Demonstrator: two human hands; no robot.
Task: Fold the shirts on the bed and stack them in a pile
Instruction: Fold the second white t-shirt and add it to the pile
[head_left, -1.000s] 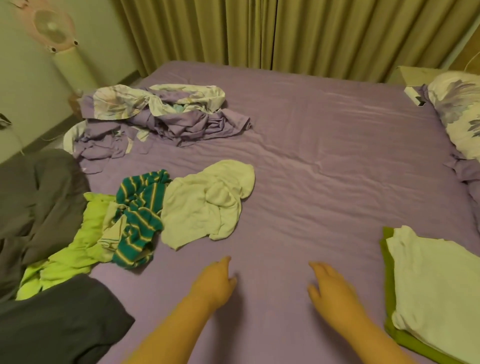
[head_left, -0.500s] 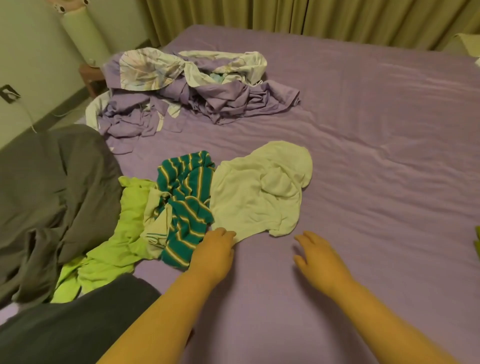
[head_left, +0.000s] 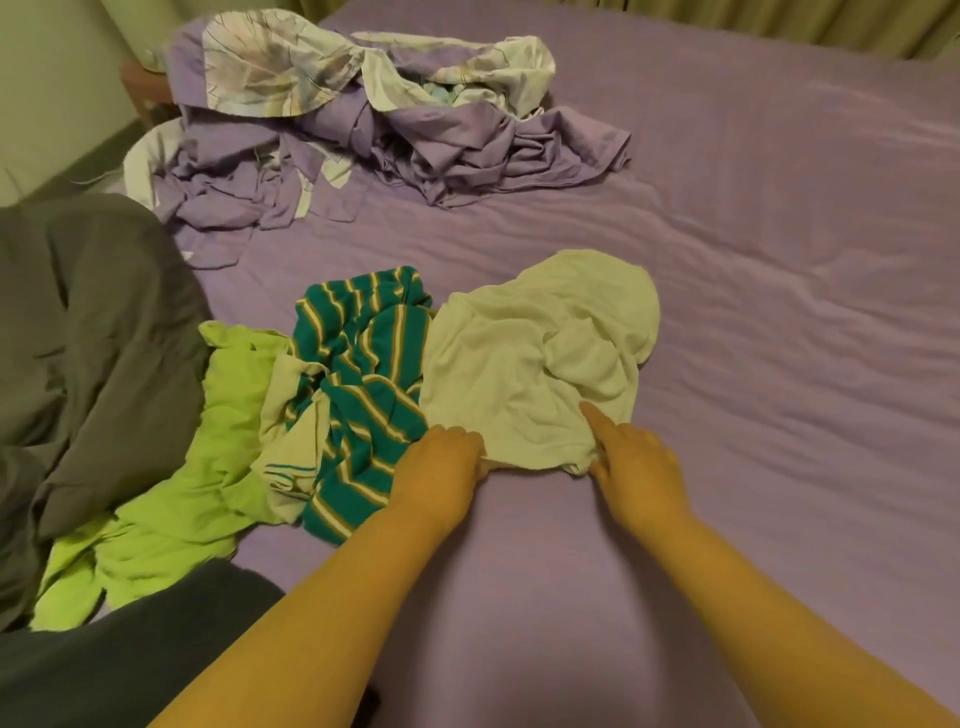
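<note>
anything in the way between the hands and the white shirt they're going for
No, nothing visible. Both hands are already on the near edge of the white shirt: the left hand grips it at the left, the right hand at the right. The striped shirt lies beside it, touching its left edge.

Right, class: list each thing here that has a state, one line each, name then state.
white shirt: crumpled, unfolded, near edge gripped by both hands
left hand: gripping the shirt's edge
right hand: gripping the edge, index finger extended
striped shirt: crumpled, unfolded
lime shirt: crumpled, unfolded
purple bedding: bunched up
</note>
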